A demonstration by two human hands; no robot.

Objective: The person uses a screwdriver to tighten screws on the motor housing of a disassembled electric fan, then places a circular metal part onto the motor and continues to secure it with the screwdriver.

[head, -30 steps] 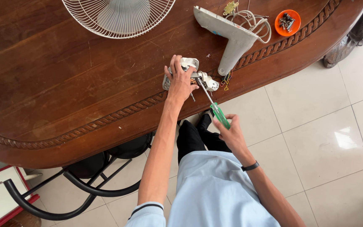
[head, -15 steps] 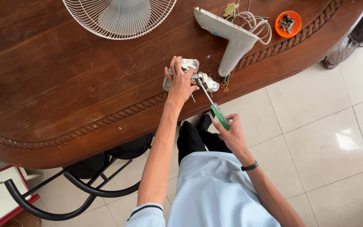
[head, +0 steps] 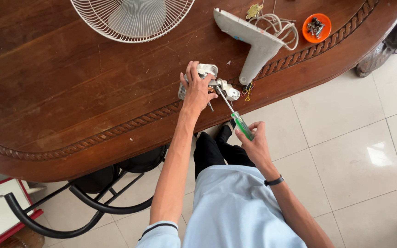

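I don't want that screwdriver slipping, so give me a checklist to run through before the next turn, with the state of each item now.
1. Left hand presses the small grey motor part onto the wooden table: ok.
2. Right hand has a closed grip on the green-handled screwdriver: ok.
3. Screwdriver tip seated in a screw head: cannot tell, too small.
4. Part well in from the table edge: not ok, it sits near the rim.
5. Orange dish with loose screws is on the table: ok.
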